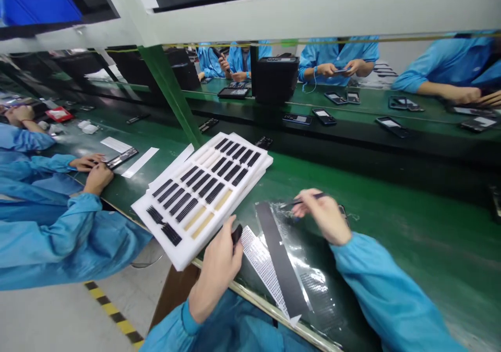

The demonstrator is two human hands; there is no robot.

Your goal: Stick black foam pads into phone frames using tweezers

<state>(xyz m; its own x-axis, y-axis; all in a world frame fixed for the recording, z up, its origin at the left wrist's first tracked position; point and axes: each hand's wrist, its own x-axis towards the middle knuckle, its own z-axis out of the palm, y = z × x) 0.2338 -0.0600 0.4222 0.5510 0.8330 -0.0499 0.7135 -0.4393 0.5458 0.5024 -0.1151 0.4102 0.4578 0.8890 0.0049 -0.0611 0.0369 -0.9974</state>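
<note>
My left hand (218, 264) is closed around a small black part (237, 234), mostly hidden by the fingers, beside the white foam tray (176, 255). Slots in that tray hold rows of thin black pieces. Black tweezers (290, 204) are gripped in my right hand (324, 215), their tips over the top of a clear plastic sheet (303, 253) with small dots. Along this sheet runs a dark strip (279, 255). A white sheet of small dark dots (261, 261) lies partly under the strip, near my left hand.
To the left, a co-worker's hands (97, 176) work on a phone frame (122, 158) near white strips (141, 162). A green post (172, 96) rises behind the tray. Across the bench, other people in blue handle phones; several phone parts, such as one phone (324, 116), lie there.
</note>
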